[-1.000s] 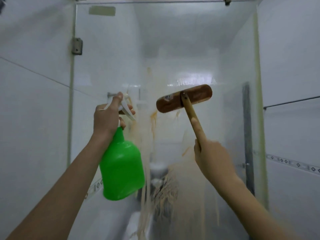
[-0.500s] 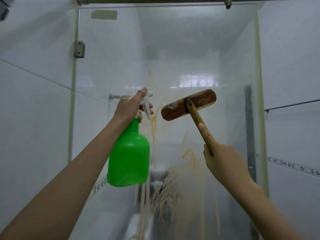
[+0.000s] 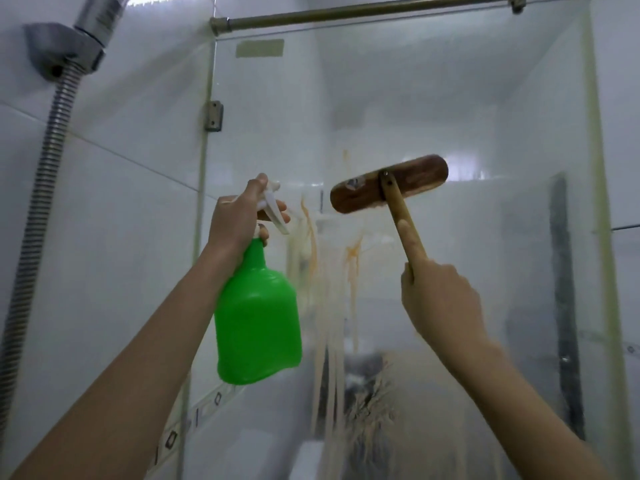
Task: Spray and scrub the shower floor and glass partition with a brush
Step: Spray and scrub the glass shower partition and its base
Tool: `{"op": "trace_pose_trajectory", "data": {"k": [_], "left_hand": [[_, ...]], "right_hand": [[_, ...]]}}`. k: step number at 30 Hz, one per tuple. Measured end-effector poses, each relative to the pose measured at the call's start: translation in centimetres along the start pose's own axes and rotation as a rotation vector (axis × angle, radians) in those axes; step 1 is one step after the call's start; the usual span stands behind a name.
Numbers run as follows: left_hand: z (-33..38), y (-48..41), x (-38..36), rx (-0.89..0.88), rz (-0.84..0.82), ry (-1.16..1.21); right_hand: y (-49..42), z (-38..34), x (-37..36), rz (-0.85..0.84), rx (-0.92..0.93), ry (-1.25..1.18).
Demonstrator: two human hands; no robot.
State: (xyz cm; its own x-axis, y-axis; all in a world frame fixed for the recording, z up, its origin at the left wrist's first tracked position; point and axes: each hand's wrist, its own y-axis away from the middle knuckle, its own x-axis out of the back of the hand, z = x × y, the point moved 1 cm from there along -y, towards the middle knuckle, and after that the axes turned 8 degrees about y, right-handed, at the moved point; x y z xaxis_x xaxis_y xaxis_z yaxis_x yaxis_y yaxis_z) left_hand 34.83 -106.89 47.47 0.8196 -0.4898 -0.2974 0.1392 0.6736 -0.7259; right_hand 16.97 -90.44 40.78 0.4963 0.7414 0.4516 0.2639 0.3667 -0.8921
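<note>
No words or numbers can be read. A pale rectangular sticker (image 3: 259, 48) at the top left corner of the glass partition (image 3: 450, 98) is too blurred to make out. A small label (image 3: 354, 183) on the brush head (image 3: 412, 178) is also unreadable.

1 person's left forearm (image 3: 138, 358) and right forearm (image 3: 512, 386) are slender and bare, uncovered all the way to the lower edge of the view. The left hand (image 3: 239, 220) and right hand (image 3: 440, 299) are bare as well, both with slim fingers.
</note>
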Motion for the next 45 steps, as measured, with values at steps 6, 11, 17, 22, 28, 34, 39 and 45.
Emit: {"op": "trace_pose_trajectory", "data": {"k": [6,11,17,22,28,34,39,45], "left_hand": [[0.4,0.2,2.2,-0.026,0.051,-0.015],[-0.1,0.6,3.7,-0.012,0.076,-0.023],[-0.6,2.2,4.5,0.011,0.121,-0.046],[-1.2,3.9,6.0,0.021,0.126,-0.043],[-2.2,5.3,6.1,0.070,0.113,-0.086],[-2.7,6.7,7.0,0.071,0.127,-0.102],[-2.3,7.9,7.8,0.071,0.149,-0.142],[-1.7,8.7,8.7,0.051,0.172,-0.133]], "right_hand": [[-5.8,-1.9,0.2,0.042,-0.037,-0.043],[1.8,-3.9,-2.2,-0.042,-0.012,-0.064],[-8.7,-5.7,-0.2,0.060,0.031,-0.132],[6.4,-5.0,-4.3,-0.178,0.038,-0.113],[-4.1,-7.3,-1.9,-0.038,0.046,-0.070],[9.9,-5.9,-5.6,-0.311,0.140,-0.058],[0.3,-8.1,-3.6,-0.108,0.133,-0.066],[7.8,-6.9,-5.9,-0.211,0.135,-0.114]]}}
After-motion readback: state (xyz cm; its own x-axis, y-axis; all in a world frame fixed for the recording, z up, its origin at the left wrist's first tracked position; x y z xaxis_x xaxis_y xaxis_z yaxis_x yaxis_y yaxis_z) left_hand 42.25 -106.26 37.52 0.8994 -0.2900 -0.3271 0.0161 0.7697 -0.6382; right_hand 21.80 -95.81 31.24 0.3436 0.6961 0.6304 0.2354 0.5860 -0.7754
